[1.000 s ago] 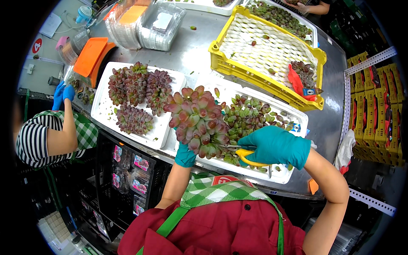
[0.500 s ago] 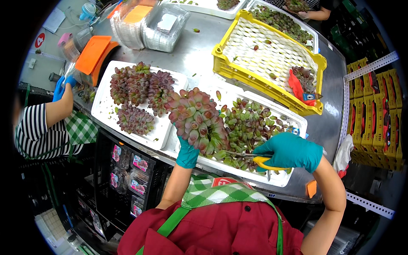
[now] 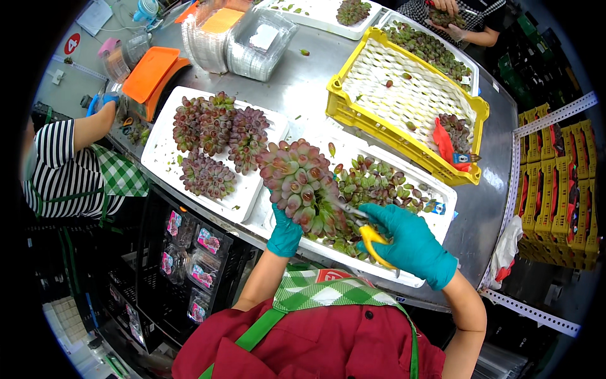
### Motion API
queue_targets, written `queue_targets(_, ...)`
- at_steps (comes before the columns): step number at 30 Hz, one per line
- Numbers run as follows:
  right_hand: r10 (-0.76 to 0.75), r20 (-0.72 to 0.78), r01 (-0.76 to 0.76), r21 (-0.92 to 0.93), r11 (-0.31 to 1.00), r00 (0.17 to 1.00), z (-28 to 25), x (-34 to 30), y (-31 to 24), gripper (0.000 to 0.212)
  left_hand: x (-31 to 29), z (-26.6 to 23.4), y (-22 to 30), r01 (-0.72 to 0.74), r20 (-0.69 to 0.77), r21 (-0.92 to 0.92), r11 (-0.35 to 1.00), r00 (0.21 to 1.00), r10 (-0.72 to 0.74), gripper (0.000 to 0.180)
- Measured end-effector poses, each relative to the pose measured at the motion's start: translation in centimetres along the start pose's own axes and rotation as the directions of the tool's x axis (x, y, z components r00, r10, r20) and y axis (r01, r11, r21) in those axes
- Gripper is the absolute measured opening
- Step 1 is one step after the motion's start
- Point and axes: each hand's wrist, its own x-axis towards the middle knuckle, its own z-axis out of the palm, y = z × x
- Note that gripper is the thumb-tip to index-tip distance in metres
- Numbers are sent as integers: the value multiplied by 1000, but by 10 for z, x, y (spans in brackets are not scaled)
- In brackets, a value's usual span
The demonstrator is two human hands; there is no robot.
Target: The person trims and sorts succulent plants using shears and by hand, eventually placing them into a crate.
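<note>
1. The bunch (image 3: 303, 186) hangs over the near-left end of the berry tray (image 3: 451, 202), just left of the right hand (image 3: 407, 240); its long axis slants from far left to near right.
2. The left hand (image 3: 284, 230) grips it from the near side, most fingers hidden behind the berries.
3. The right hand is closed round the yellow handles of the scissors (image 3: 374, 243). Their blades point left and slightly far, reaching the bunch's right side; blur hides whether they touch a berry and how wide they stand.
4. The left hand is nearer the bunch; the right meets it only through the scissors. Nothing solid stands between blades and bunch.
5. Loose berries (image 3: 379, 183) lie under and beyond the blades, crowding the space below.
6. To the left, another white tray (image 3: 158, 148) bears more bunches (image 3: 208, 174). On the far right stands the yellow crate (image 3: 360, 120), clear of both hands; on the far left, clear boxes (image 3: 259, 50) are stacked near an orange-topped device (image 3: 151, 72).
</note>
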Motion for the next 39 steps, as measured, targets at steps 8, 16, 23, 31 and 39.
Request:
queue_targets(8,-18,-65,-9,-393,919,998,10,-1,-12,74,-17,19,3,96,-31,-70,993,995,-99,45)
queue_targets(16,35,-19,-40,-420,906,999,18,-1,-6,73,-26,24,4,265,296,-363,893,942,-160,51)
queue_targets(23,209,304,-300,295,907,930,25,-6,21,58,-29,30,2,133,-34,-32,991,990,-135,51)
queue_targets(31,161,447,-461,719,520,880,25,-13,29,52,-25,3,-4,222,160,-195,955,968,-193,43)
queue_targets(39,-35,433,-425,895,136,901,13,-33,20,85,-22,6,-4,230,101,-297,927,973,-209,47)
